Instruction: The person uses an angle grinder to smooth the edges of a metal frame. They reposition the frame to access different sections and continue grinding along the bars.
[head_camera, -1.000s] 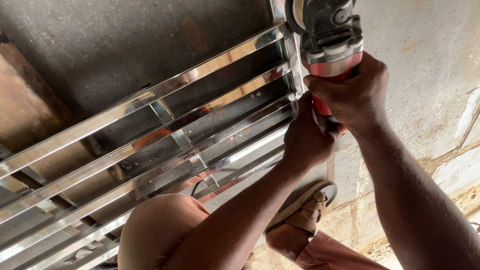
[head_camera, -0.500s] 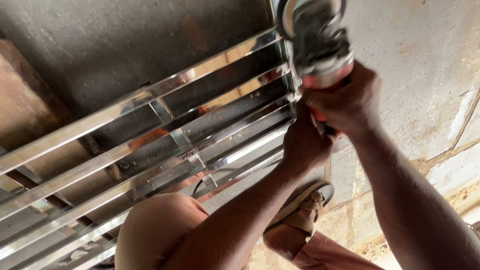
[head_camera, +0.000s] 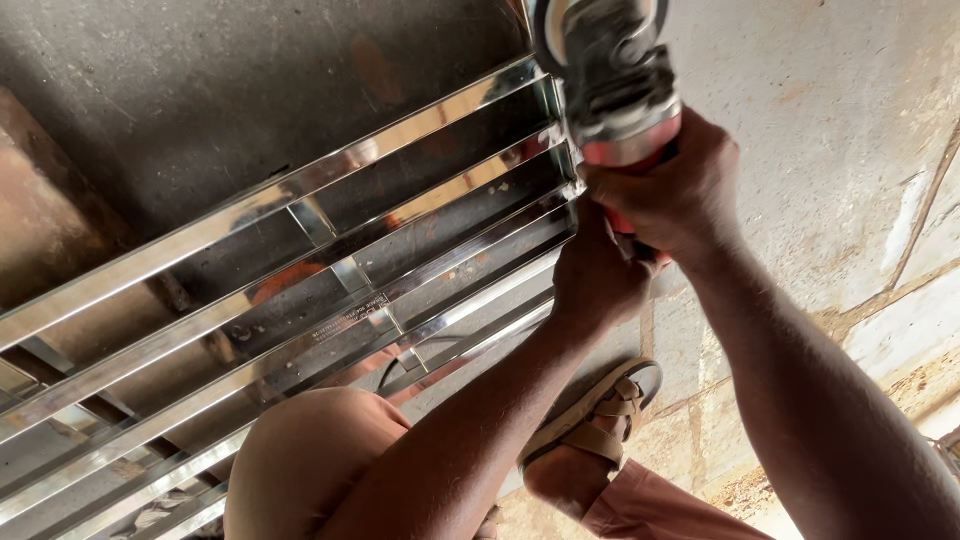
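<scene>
Your right hand (head_camera: 680, 185) is clenched around the red body of the angle grinder (head_camera: 615, 90), which sits at about one o'clock in the view, its grey metal head pointing up toward the top edge. The grinder's head lies just beside the right end of the polished steel frame (head_camera: 300, 290), where the bright square tubes meet an end piece at roughly twelve o'clock.

Your left hand (head_camera: 595, 280) is just below the right one, toward the centre, its fingers curled shut on the lower part of the grinder's handle; the exact grip is hidden behind the hand itself. Both forearms run down toward five and six o'clock.

The steel frame stretches from the grinder's head down to the eight o'clock corner, several parallel mirror-bright bars joined by short cross pieces, lying over a dark grey sheet (head_camera: 200, 100). A small strip label is stuck on one bar near the centre.

At six o'clock your knee (head_camera: 310, 450) in pale pink cloth shows beneath the bars, and at about five o'clock your foot in a tan strapped sandal (head_camera: 600, 425) rests on the rough concrete floor (head_camera: 830, 120), which fills the three o'clock side.
</scene>
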